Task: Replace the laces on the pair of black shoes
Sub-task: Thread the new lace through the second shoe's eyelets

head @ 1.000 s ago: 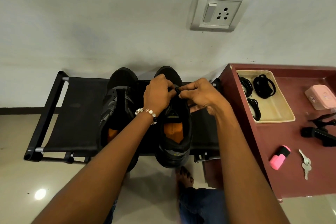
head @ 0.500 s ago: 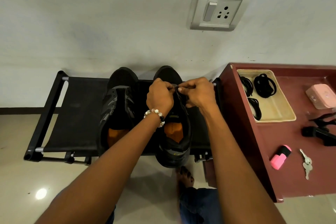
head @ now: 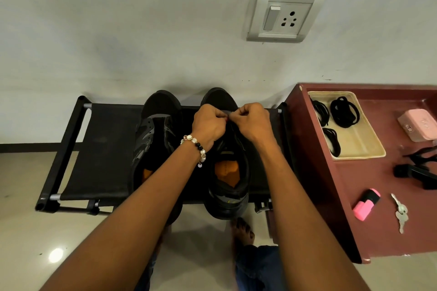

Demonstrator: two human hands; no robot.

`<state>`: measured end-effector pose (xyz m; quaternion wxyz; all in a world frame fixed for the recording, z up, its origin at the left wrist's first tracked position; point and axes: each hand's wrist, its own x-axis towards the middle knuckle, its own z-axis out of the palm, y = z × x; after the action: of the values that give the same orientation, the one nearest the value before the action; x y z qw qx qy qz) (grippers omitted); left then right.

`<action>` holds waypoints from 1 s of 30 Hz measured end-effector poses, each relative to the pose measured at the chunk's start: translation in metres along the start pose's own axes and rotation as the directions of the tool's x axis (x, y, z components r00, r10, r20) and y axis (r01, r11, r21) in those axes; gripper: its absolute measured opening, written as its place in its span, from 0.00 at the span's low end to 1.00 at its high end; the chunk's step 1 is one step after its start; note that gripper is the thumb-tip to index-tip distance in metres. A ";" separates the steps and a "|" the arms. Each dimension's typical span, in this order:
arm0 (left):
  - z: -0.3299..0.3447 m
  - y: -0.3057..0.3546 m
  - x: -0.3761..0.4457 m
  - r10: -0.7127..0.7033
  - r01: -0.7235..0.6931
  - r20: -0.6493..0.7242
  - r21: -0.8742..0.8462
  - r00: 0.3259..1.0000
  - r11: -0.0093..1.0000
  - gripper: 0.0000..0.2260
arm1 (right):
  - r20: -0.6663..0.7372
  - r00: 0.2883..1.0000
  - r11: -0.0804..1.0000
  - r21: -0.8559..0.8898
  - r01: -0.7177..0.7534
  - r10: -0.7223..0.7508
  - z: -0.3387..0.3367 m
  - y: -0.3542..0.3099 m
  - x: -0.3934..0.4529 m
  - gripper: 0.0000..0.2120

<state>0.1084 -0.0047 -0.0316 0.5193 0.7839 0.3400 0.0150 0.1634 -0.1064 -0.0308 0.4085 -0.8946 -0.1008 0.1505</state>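
both black low-top shoes sit side by side on the black fabric rack shelf, toes to the wall. left hand and right hand meet over the right shoe, fingers curled, seemingly pinching something near its toe-end eyelets; the lace itself is hidden. the left shoe looks laceless, and coiled black laces wait in the cream tray, so the job seems early.
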 end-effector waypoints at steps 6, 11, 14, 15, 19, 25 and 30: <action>-0.014 0.006 -0.003 0.004 0.001 0.122 -0.040 0.993 0.999 0.07 | 0.064 0.998 1.000 -0.004 0.003 -0.002 -0.002 0.002 0.000 0.11; -0.027 0.008 -0.006 -0.024 0.053 0.209 -0.135 0.978 0.989 0.09 | 0.038 0.998 0.984 0.170 -0.057 0.051 -0.011 -0.005 0.002 0.12; -0.035 0.008 -0.006 -0.034 0.080 0.169 -0.269 0.985 0.960 0.15 | -0.003 0.996 0.909 0.409 -0.080 0.089 -0.026 -0.019 -0.001 0.11; -0.037 0.009 -0.007 -0.046 0.092 0.150 -0.323 0.988 0.942 0.17 | -0.030 0.997 0.877 0.477 -0.050 0.073 -0.034 -0.026 -0.004 0.10; -0.049 0.018 -0.011 -0.021 0.062 0.086 -0.510 0.996 0.858 0.20 | -0.154 0.985 0.600 0.782 0.171 -0.080 -0.073 -0.057 -0.019 0.08; -0.049 0.022 -0.022 0.095 -0.022 0.100 -0.561 0.990 0.828 0.09 | -0.080 0.981 0.716 0.674 0.183 -0.176 -0.059 -0.057 -0.028 0.04; -0.048 0.020 -0.023 0.142 -0.035 0.137 -0.588 0.980 0.808 0.14 | 0.008 0.991 0.818 0.564 0.108 -0.136 -0.032 -0.041 -0.023 0.08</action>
<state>0.0831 0.0167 0.0145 0.7606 0.6005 0.2354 0.0740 0.1506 -0.1096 0.0245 0.6600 -0.7224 -0.1189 0.1686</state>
